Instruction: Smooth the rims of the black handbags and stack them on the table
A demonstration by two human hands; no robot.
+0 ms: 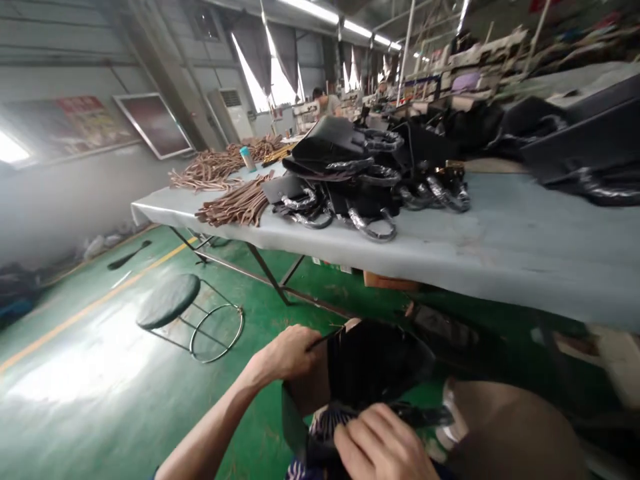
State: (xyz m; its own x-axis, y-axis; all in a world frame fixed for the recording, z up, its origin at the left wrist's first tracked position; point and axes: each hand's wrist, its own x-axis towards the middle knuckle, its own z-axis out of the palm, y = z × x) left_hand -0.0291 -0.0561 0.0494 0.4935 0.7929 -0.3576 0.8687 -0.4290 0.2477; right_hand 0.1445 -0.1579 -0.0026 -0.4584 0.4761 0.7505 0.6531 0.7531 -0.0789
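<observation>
Low in the head view, in front of my body, is a black bag [375, 363] with a brownish inner side, held tilted. My left hand [295, 350] is closed over its upper left edge, thumb and fingers pinching the rim. Nearer to me, my right hand [383, 443] has its fingers curled round a dark part of the same bag; exactly which part is hidden by the fingers. A brown rounded panel [515, 430] shows to the right of my right hand, blurred.
A long table [510, 233] with a grey cover stands ahead. On it lie black bags [325, 147] with plastic-wrapped handles, bundles of brown straps [240, 203] and a turquoise-capped container [247, 159]. A round stool [170, 301] is on the green floor at left. People sit far back.
</observation>
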